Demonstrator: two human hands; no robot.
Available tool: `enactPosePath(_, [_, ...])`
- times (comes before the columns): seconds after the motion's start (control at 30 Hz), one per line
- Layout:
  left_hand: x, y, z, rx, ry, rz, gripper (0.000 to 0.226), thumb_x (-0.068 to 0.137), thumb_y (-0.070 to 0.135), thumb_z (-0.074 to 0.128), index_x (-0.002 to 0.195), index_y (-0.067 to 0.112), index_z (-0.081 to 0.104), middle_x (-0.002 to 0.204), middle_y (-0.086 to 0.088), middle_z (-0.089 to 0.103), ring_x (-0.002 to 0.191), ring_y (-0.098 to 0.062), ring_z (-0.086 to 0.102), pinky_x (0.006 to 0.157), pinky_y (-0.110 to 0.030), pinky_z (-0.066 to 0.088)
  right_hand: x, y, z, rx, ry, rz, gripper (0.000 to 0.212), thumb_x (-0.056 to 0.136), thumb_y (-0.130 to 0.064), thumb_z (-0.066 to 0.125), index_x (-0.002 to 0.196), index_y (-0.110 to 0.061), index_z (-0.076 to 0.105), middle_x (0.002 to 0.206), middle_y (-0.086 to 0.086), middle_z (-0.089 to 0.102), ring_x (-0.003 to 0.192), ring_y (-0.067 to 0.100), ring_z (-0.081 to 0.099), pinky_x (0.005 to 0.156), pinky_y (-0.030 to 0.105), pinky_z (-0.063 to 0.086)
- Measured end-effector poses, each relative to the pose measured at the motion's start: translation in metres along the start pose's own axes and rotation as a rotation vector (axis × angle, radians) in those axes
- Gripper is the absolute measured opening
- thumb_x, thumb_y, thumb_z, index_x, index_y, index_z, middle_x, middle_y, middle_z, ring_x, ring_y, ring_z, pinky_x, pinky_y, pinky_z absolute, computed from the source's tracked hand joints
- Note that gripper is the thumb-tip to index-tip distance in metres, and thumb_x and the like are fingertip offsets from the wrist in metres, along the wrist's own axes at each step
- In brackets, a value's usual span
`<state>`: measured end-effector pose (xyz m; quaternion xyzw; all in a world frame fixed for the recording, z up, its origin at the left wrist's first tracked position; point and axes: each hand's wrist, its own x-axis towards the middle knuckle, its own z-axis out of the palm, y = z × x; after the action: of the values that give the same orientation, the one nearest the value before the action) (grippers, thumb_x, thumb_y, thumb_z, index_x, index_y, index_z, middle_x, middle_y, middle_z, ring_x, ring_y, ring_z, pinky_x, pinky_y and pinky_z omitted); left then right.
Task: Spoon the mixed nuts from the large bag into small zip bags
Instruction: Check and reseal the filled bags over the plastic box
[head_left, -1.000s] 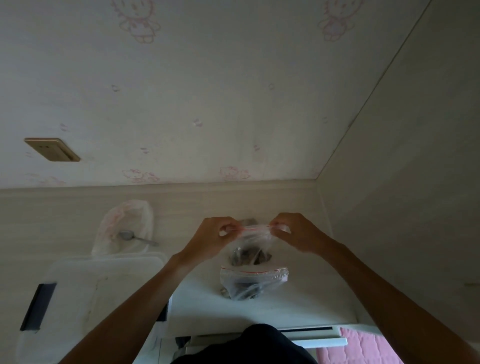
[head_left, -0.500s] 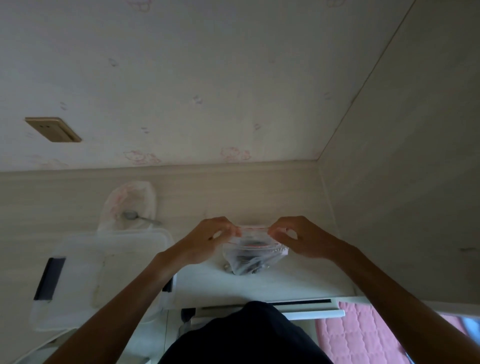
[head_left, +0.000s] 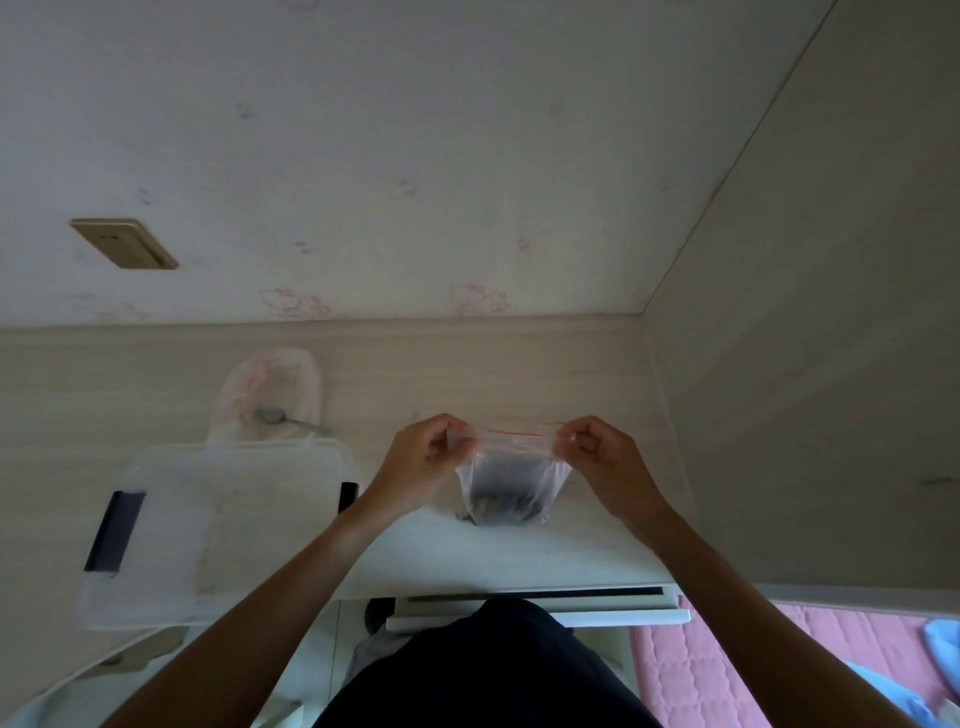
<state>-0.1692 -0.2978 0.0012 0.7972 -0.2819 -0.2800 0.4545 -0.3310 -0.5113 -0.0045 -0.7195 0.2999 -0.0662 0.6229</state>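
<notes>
Both hands pinch the top corners of a small zip bag above a pale desk: the left hand grips the left corner between curled fingers and thumb, the right hand grips the right corner the same way, other fingers folded in. The bag's red-lined top edge is pulled taut and straight between the two hands. The bag is clear plastic, hanging down from the grip, its lower part dark with nuts bunched at the bottom; whether the bottom touches the desk cannot be told. To the left, a large bag of whitish plastic with faint red print stands open against the desk's back panel, a metal spoon resting in its mouth with the handle pointing right. Just in front of it lies a translucent lidded box with dark latches at its sides. A gold-coloured wall plate sits on the patterned wall above.
</notes>
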Motion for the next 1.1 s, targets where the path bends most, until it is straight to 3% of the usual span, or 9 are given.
enactPosePath(0.13, [0.003, 0.022, -0.014, -0.141, 0.06, -0.001, 0.012, 0.096, 0.012, 0.072, 0.095, 0.023, 0.074, 0.082, 0.0, 0.078, 0.08, -0.022, 0.077, 0.086, -0.045, 0.061, 0.005, -0.028, 0.003, 0.142, 0.07, 0.01, 0.024, 0.093, -0.003, 0.073, 0.083, -0.025, 0.076, 0.08, -0.005, 0.078, 0.075, 0.006, 0.071, 0.07, 0.015, 0.052])
enactPosePath(0.23, [-0.001, 0.046, -0.038, -0.216, 0.095, 0.084, 0.014, 0.098, 0.009, 0.069, 0.094, 0.021, 0.075, 0.075, -0.005, 0.076, 0.071, -0.018, 0.074, 0.075, -0.03, 0.059, 0.004, -0.063, 0.009, 0.244, 0.067, -0.041, 0.031, 0.093, -0.003, 0.07, 0.078, -0.029, 0.078, 0.076, -0.008, 0.074, 0.071, 0.006, 0.066, 0.069, 0.018, 0.052])
enactPosePath(0.37, [-0.019, 0.078, -0.081, -0.303, 0.178, 0.181, 0.017, 0.098, 0.004, 0.066, 0.093, 0.018, 0.075, 0.069, 0.0, 0.073, 0.066, -0.015, 0.07, 0.068, -0.021, 0.054, -0.007, -0.121, 0.027, 0.394, 0.006, -0.111, 0.016, 0.086, -0.011, 0.072, 0.08, -0.025, 0.078, 0.076, -0.005, 0.071, 0.069, 0.01, 0.062, 0.069, 0.022, 0.051])
enactPosePath(0.6, [-0.069, 0.1, -0.177, -0.402, 0.307, 0.251, 0.019, 0.094, 0.015, 0.07, 0.091, 0.031, 0.08, 0.078, 0.006, 0.075, 0.071, -0.006, 0.069, 0.077, -0.027, 0.059, -0.025, -0.204, 0.092, 0.457, -0.157, -0.281, 0.017, 0.089, -0.009, 0.069, 0.086, -0.024, 0.077, 0.08, -0.005, 0.072, 0.071, 0.009, 0.064, 0.066, 0.022, 0.053])
enactPosePath(0.87, [-0.116, 0.044, -0.273, -0.418, 0.304, 0.185, 0.012, 0.095, 0.012, 0.071, 0.1, 0.02, 0.077, 0.083, 0.005, 0.077, 0.076, -0.008, 0.07, 0.079, -0.027, 0.061, -0.042, -0.23, 0.202, 0.391, -0.14, -0.273, 0.02, 0.091, 0.0, 0.065, 0.09, -0.017, 0.075, 0.08, -0.001, 0.073, 0.07, 0.011, 0.067, 0.066, 0.025, 0.054])
enactPosePath(1.1, [-0.139, -0.038, -0.303, -0.344, 0.137, 0.127, 0.014, 0.098, 0.013, 0.068, 0.096, 0.024, 0.077, 0.076, -0.006, 0.076, 0.071, -0.023, 0.074, 0.069, -0.022, 0.056, -0.063, -0.187, 0.277, 0.312, -0.009, -0.138, 0.023, 0.09, 0.003, 0.07, 0.087, -0.019, 0.076, 0.078, 0.003, 0.074, 0.067, 0.012, 0.066, 0.066, 0.022, 0.054])
